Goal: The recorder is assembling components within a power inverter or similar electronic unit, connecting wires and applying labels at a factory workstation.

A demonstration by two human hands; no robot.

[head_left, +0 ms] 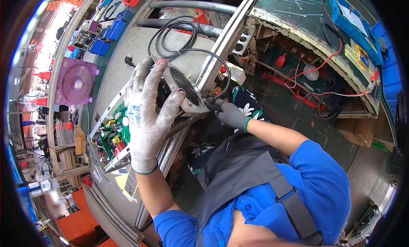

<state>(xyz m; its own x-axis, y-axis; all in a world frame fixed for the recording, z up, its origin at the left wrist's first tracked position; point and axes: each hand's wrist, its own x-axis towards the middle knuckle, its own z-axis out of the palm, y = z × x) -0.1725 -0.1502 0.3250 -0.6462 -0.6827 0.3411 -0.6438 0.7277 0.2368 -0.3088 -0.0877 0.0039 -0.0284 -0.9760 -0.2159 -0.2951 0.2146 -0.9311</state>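
My gloved left hand spreads above the surface, back upward, thumb apart; my gloved right hand, elbow bent, has curled fingers beside the surface's near edge.

1 head-worn fisheye camera looks down from close above the 2 hands.

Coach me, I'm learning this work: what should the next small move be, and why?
I'd probably have the right hand check that the connector is seated, with the left hand steadying the fan unit. The right hand is at the connector, where the cord meets the fan unit, and how far in it sits is hidden; the left hand is spread at the fan unit.
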